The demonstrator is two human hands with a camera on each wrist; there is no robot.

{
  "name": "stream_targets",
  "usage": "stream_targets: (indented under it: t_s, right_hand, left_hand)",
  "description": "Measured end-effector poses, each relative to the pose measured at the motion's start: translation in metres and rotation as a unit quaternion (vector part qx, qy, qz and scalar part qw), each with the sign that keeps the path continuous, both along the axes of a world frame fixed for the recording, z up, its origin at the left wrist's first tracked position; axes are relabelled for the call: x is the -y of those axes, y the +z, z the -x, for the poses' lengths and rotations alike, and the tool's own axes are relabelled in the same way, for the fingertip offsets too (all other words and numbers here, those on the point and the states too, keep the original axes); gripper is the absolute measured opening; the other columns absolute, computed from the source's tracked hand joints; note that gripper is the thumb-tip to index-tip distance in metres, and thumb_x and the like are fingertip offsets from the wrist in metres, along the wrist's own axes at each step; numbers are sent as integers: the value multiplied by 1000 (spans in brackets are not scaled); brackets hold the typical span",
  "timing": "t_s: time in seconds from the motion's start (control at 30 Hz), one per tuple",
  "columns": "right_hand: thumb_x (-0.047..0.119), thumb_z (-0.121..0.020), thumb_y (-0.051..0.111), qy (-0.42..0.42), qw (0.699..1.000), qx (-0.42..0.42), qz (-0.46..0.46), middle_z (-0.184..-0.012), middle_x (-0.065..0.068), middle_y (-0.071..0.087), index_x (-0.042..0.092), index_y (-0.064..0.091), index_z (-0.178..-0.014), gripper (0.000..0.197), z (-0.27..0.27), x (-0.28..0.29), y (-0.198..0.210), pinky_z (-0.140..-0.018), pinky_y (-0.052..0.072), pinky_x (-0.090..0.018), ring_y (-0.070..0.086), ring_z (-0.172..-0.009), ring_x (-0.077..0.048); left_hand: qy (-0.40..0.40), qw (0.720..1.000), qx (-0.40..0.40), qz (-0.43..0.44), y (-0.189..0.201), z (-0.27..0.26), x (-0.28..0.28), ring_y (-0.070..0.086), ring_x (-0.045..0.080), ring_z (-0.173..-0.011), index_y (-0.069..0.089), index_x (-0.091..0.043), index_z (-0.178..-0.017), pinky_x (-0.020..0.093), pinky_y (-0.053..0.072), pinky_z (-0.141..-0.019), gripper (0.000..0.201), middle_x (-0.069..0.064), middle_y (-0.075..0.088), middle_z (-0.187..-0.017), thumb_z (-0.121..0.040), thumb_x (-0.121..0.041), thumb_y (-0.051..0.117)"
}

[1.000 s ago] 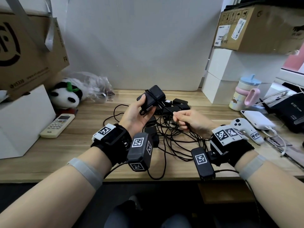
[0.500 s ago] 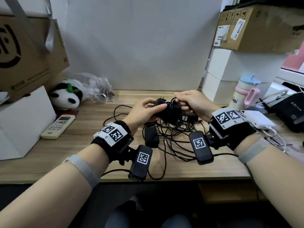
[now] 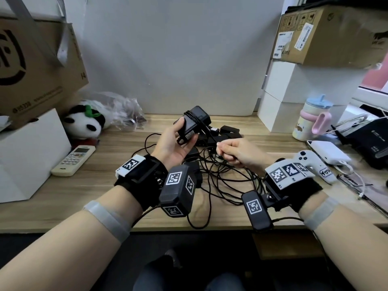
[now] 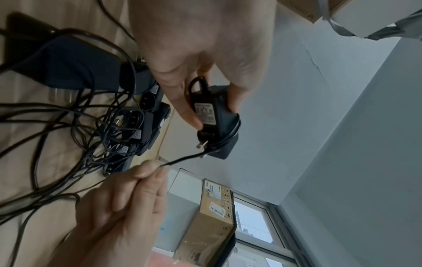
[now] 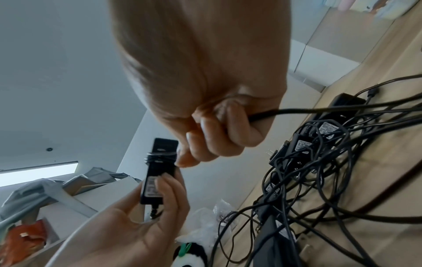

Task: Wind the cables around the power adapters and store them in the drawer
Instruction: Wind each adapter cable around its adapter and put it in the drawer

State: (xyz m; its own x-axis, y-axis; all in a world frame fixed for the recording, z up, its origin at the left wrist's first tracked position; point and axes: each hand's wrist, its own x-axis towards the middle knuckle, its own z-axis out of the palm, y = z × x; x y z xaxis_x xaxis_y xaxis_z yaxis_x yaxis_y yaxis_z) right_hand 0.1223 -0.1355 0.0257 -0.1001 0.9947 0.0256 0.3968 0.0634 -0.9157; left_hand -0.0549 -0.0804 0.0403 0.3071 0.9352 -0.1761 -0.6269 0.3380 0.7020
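My left hand [image 3: 175, 141] grips a black power adapter [image 3: 194, 121] above the wooden desk [image 3: 88, 192], thumb and fingers on its sides. A few turns of its thin black cable [image 3: 206, 128] circle the adapter's upper part [image 4: 228, 137] [image 5: 161, 156]. My right hand [image 3: 235, 153] pinches that cable a short way right of the adapter and holds it taut, fingers curled round it [image 5: 258, 115]. Under both hands lies a tangle of black cables [image 3: 222, 177] and several more black adapters [image 3: 228, 131]. No drawer shows in any view.
A panda plush [image 3: 86, 122], a white remote [image 3: 73, 160] and a white box [image 3: 27, 152] sit at the left. A pastel cup [image 3: 312, 120], white power bank [image 3: 327, 152], game controller [image 3: 312, 164] and stacked boxes [image 3: 298, 80] crowd the right.
Half a second ago both hands were together low over the pile. The left hand has since lifted the adapter, and the right hand has pulled back toward me with the cable.
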Motion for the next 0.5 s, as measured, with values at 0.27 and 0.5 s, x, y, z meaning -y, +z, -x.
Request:
stream_targets:
  t_s: [0.27,0.5]
  right_hand:
    - [28,-97,44,-46,998,-33,27,-54,5,33,12,51,-68,34,-5,-7,20,-38,15,-16,24,-39,-4]
    - [27,-100,41,-86,995,-51,-2,-42,14,29,16,45,-70,33,-9,-7,42,-32,13,-11,22,-33,0]
  left_hand:
    - [-140,973,-161,-84,-3,-1,6,45,10,-55,59,-14,-85,15,37,-46,22,1,54,-67,-88,-36,60]
    - [-65,859,-403,-309,-7,-2,3,63,20,-75,64,-20,-91,29,51,-71,15,12,66,-87,-82,-29,72]
